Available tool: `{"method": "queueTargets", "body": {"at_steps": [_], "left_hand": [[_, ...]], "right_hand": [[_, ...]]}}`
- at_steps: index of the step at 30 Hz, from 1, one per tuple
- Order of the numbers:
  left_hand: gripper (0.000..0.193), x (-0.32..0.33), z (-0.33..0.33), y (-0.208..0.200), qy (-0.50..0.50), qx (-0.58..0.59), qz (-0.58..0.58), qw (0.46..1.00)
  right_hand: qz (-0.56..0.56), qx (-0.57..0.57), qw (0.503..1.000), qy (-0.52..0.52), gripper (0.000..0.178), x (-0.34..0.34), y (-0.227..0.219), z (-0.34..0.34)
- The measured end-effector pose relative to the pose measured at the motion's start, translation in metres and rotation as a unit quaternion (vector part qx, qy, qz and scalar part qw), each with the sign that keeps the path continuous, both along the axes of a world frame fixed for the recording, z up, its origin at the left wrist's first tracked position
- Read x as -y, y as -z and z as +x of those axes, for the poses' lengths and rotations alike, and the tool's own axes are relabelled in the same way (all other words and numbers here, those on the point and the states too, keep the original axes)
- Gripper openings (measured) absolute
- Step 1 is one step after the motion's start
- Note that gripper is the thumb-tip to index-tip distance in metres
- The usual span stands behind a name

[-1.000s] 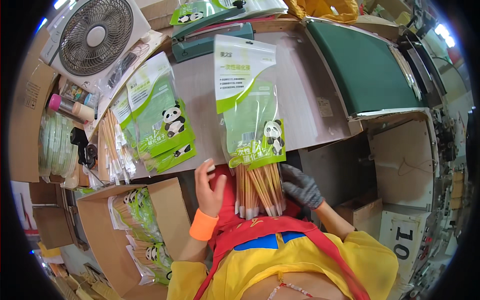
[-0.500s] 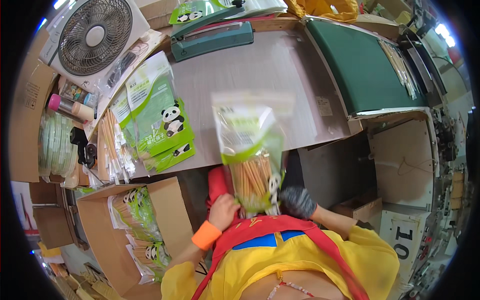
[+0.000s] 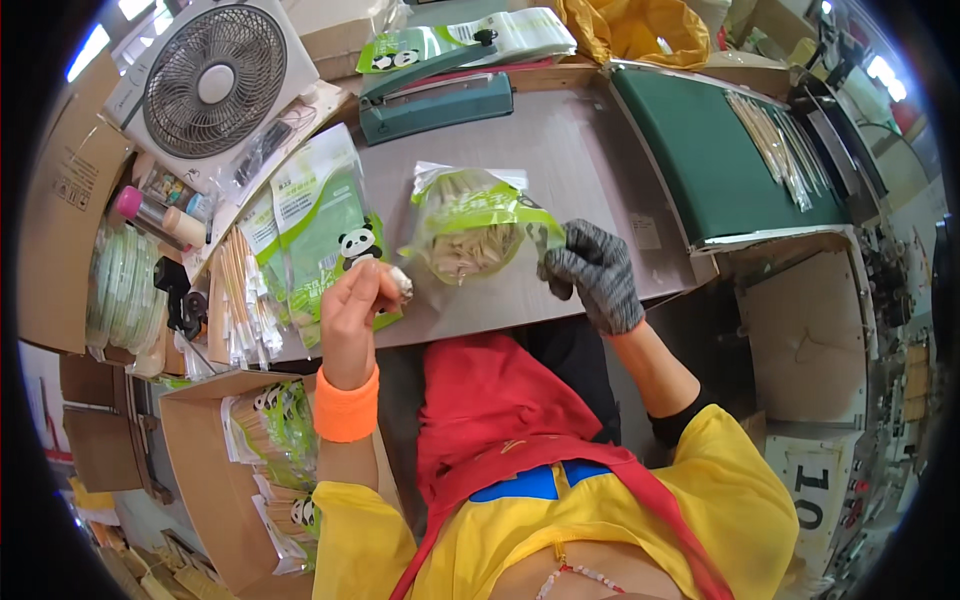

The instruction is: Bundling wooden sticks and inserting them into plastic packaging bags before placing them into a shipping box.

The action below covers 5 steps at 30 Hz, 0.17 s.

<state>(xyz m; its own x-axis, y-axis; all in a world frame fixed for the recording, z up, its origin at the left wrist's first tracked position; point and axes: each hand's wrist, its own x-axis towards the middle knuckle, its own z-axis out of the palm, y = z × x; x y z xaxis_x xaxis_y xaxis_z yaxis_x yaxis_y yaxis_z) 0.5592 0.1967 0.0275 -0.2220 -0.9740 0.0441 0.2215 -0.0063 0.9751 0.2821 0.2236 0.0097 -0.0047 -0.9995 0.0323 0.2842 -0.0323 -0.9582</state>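
At the far left one fan (image 3: 212,82) stands behind a pile of flat green pouches (image 3: 320,225). The left hand (image 3: 357,305) is raised, fingers pinched closed on the bag's left corner. One filled bag of wooden sticks (image 3: 472,232) hangs between both hands above the bench (image 3: 590,190), near its front edge. The gloved right hand (image 3: 592,272) has its grip closed on the bag's right edge. Bare bench lies behind, up to one sealer (image 3: 435,100).
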Motion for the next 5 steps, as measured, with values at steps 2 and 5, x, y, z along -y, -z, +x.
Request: {"method": "queueTargets", "body": {"at_steps": [2,5], "left_hand": [[0.03,-0.002,0.011,0.013,-0.042,0.016,0.009,0.999],[0.026,-0.007,0.005,0.038,-0.13,0.129,-0.056,0.981]], "right_hand": [[0.033,0.025,0.999,0.011,0.009,0.013,0.027,0.001],[0.045,-0.008,0.999,-0.02,0.01,0.01,0.074,0.011]]}}
